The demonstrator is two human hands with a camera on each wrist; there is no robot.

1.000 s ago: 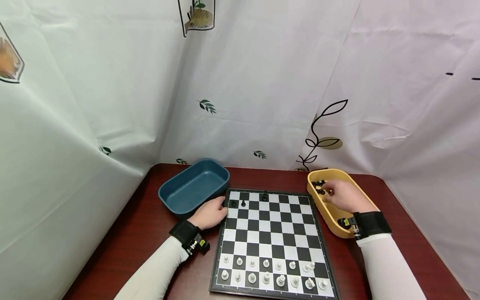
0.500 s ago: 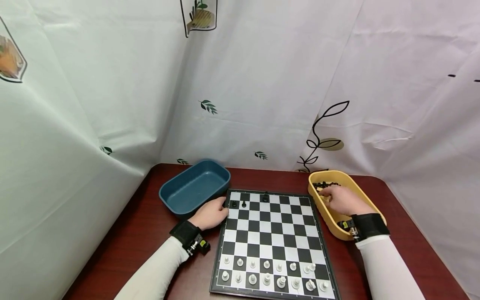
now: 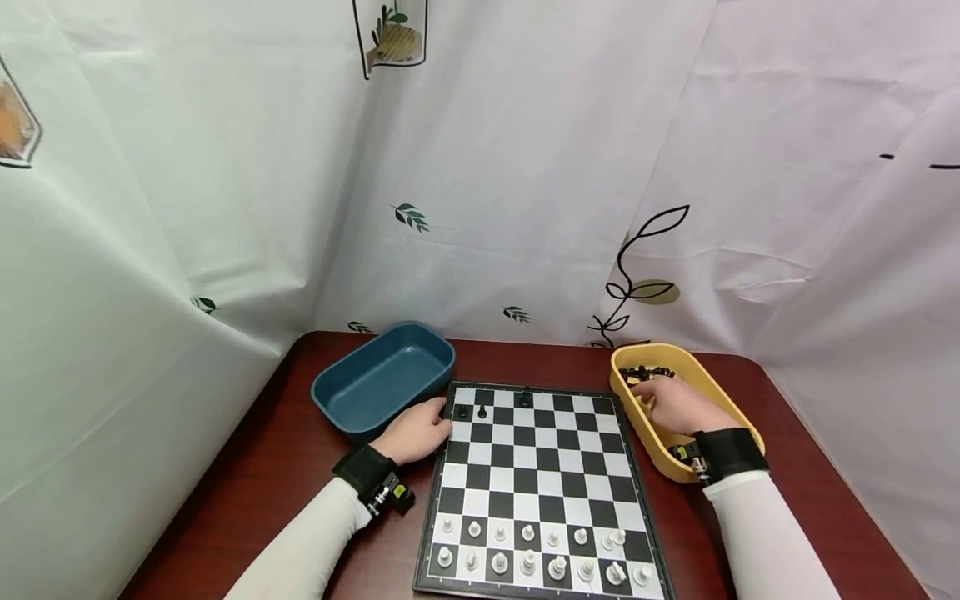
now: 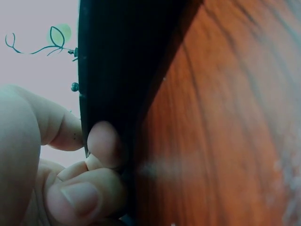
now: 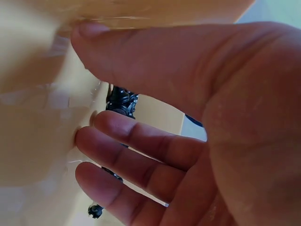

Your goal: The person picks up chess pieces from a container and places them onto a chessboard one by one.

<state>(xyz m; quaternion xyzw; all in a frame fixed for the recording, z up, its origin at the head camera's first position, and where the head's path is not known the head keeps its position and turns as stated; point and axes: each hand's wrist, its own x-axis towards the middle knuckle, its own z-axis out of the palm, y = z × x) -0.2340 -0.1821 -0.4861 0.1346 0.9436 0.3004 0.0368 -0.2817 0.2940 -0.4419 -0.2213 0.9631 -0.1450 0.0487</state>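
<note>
Two bare hands, no gloves or rings. Left hand (image 3: 414, 435) lower centre-left of head view, right hand (image 3: 675, 405) centre-right. Long white sleeves (image 3: 307, 546) both arms. Black wrist straps (image 3: 363, 469) at each cuff, small camera unit clipped on: silver screw, yellow-green marking.

A chessboard (image 3: 536, 487) lies in the middle of the counter (image 3: 247, 500). An empty tub (image 3: 384, 378) sits just beyond its far left corner, and a tray (image 3: 712, 400) of loose pieces (image 3: 645, 372) lies along its far right side. Two rows of pieces (image 3: 540, 554) stand on the near edge; three pieces (image 3: 491, 407) stand at the far left. The left hand (image 3: 415, 432) rests at the board's left edge, beside the tub; the right hand (image 3: 675, 404) reaches into the tray.
</note>
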